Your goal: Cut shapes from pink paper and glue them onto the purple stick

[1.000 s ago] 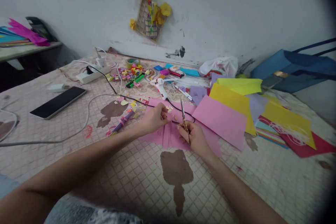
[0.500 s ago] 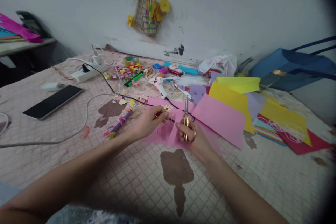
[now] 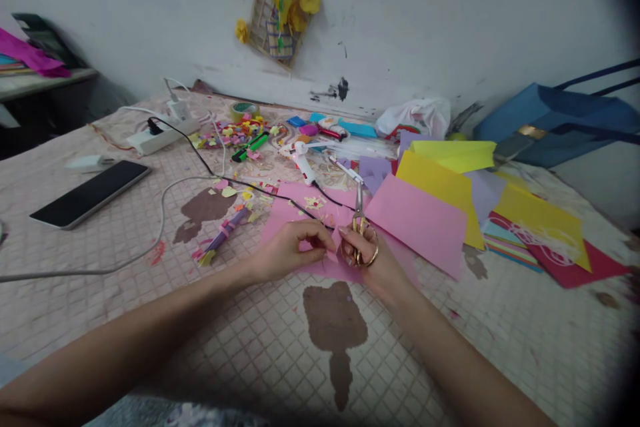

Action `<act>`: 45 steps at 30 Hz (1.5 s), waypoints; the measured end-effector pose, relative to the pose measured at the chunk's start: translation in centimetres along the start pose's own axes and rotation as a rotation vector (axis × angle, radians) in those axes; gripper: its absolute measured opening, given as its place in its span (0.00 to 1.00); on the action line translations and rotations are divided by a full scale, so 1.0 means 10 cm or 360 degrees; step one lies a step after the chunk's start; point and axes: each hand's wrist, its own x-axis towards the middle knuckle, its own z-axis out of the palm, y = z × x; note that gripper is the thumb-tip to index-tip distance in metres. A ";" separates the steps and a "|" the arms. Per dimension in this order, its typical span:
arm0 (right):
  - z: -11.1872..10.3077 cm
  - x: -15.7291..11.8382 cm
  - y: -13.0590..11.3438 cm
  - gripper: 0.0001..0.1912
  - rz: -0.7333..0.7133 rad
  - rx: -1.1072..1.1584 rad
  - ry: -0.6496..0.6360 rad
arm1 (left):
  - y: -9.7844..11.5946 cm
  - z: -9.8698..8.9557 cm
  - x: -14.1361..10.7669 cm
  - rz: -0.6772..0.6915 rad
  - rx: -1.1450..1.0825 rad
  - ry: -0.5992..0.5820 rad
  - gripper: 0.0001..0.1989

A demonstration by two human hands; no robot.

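Well, left hand (image 3: 287, 252): thumb and fingers pinching a small pink paper piece (image 3: 333, 248), just above the pink sheet (image 3: 283, 210).
Right hand (image 3: 376, 265): curled round the gold-handled scissors (image 3: 359, 213), thumb near the paper piece.
Scissor blades: pointing away from the person (closed, or nearly so).
Glue gun (image 3: 303, 163): beyond both hands.
Phone (image 3: 93, 193): flat on the table (image 3: 240, 340), well left.

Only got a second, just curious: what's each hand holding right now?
Left hand: closed, pinching pink paper.
Right hand: closed around gold-handled scissors, fingertips at the paper.
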 end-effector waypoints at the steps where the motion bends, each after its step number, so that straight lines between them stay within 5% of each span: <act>1: 0.00 -0.01 0.00 0.14 -0.0010 -0.0012 0.0005 | 0.00 0.00 0.00 -0.0029 -0.0058 0.0003 0.04; 10: 0.03 -0.05 0.02 0.13 -0.0088 -0.0115 0.0034 | -0.12 0.07 0.00 -0.0525 -0.0696 0.0141 0.09; 17: 0.04 -0.06 0.04 0.14 -0.0150 -0.0153 0.0050 | -0.12 0.08 0.01 -0.0711 -0.0824 0.0231 0.10; 27: 0.04 -0.09 0.03 0.13 -0.0098 -0.0225 -0.0069 | -0.14 0.06 0.00 -0.0716 -0.0850 0.0238 0.10; 39: 0.06 -0.10 0.00 0.13 -0.0173 -0.0281 0.0030 | -0.09 0.07 0.00 -0.0815 -0.1186 0.0308 0.14; 45: 0.06 -0.10 0.03 0.12 -0.0139 -0.0320 0.0035 | -0.04 0.07 -0.02 -0.0855 -0.0904 0.0066 0.15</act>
